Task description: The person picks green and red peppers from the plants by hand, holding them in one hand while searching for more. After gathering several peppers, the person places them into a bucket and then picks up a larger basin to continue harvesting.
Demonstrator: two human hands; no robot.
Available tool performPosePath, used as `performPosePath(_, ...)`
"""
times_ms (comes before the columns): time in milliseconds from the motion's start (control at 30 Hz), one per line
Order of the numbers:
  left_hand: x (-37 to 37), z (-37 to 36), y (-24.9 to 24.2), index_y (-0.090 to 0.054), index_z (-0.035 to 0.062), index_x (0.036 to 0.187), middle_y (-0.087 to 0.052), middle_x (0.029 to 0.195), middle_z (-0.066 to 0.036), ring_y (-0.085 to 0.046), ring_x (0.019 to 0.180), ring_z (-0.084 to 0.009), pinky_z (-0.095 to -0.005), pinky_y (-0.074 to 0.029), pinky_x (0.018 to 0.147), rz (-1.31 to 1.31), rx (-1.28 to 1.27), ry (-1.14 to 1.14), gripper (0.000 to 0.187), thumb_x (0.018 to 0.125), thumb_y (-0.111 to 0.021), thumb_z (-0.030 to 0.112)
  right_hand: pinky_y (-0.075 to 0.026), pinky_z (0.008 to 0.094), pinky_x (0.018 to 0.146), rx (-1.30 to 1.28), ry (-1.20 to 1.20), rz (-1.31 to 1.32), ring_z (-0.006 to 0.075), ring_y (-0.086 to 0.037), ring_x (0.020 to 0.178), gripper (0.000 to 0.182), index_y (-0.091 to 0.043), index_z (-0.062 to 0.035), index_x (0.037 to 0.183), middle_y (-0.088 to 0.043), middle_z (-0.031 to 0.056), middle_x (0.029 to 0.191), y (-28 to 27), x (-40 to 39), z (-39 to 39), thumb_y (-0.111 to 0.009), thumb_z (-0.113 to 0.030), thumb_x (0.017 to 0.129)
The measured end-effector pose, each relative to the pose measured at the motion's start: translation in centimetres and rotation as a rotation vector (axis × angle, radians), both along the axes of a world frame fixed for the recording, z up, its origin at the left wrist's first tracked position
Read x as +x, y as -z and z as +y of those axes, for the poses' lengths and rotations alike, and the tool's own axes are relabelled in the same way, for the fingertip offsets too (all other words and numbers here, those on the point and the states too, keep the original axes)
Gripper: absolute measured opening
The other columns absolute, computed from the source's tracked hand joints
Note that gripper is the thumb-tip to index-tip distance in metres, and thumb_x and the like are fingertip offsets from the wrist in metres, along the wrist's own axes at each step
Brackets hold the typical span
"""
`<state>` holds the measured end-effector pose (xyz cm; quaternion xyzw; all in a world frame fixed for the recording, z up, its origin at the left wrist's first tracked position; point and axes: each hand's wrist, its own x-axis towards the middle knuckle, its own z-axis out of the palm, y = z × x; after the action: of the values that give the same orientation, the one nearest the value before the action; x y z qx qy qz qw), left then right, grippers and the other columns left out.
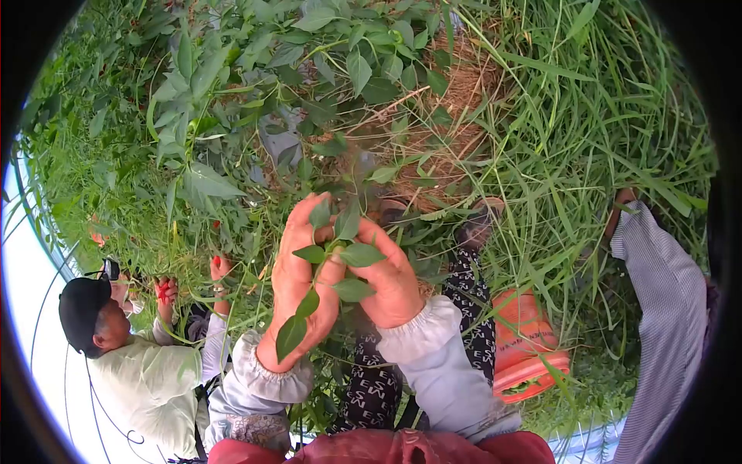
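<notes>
My left hand (297, 282) and my right hand (386, 278) are close together in front of me, fingers curled inward. Between them is a leafy green stem (317, 278), its leaves lying over my palms and thumbs. My left thumb presses against the stem. The right hand's fingers curve around the upper leaves from the other side, and the leaves partly hide their tips. Whether anything else is inside the hands is hidden. Pale sleeves with gathered cuffs cover both wrists.
Pepper-like plants (201, 85) grow ahead and left; tall grass (603, 116) stands on the right. An orange bucket (525, 332) lies by my patterned trouser leg. At left, a co-worker (147, 371) in a black cap holds red fruit (165, 291). Another person's striped sleeve (665, 286) shows at right.
</notes>
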<state>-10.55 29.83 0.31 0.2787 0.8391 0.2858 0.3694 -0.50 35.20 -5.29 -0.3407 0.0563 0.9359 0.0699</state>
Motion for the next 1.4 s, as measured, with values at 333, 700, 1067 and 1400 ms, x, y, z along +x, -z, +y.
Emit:
performPosePath(333,-2.0,0.4,-0.3,-0.050,0.0072,0.127,-0.029,0.141,-0.019,-0.042,0.121,-0.0319,-0.0421,-0.035,0.099,-0.293,-0.081,0.126,0.042,0.095,-0.037,0.030,-0.049,0.0286,0.064,-0.065,-0.225,0.116,0.0121,-0.055,0.085,0.045,-0.049,-0.0027,0.123,-0.056,0.0040,0.102,0.1,1.3,1.1,-0.061,-0.010,0.080)
performPosePath(700,-6.1,0.0,-0.4,-0.064,0.0037,0.106,-0.055,0.118,-0.020,-0.054,0.108,-0.0326,-0.0373,-0.046,0.087,-0.378,-0.092,0.452,0.030,0.083,-0.056,0.021,-0.044,0.0227,0.076,0.174,-0.432,0.113,0.0073,-0.053,0.083,0.024,-0.064,-0.0013,0.100,-0.059,-0.0001,0.095,0.4,1.1,1.1,-0.068,-0.006,0.076)
performPosePath(1067,-7.1,1.1,-0.4,-0.064,-0.0008,0.096,-0.066,0.091,-0.014,-0.065,0.084,-0.0255,-0.0300,-0.051,0.071,-0.236,-0.376,0.637,0.020,0.088,-0.054,0.015,-0.045,0.0220,0.067,0.188,-0.426,0.185,0.0070,-0.056,0.075,0.020,-0.063,-0.0042,0.095,-0.063,0.0000,0.088,-0.3,0.5,0.6,-0.066,-0.004,0.075)
performPosePath(1400,-8.3,5.0,-2.4,-0.051,0.0013,0.117,-0.057,0.114,-0.017,-0.060,0.097,-0.0327,-0.0350,-0.050,0.080,0.251,-0.361,0.637,0.043,0.079,-0.066,0.017,-0.035,0.0170,0.049,0.048,-0.491,0.141,0.0056,-0.057,0.070,0.036,-0.058,-0.0092,0.110,-0.064,-0.0005,0.089,-1.0,0.4,1.9,-0.067,-0.015,0.075)
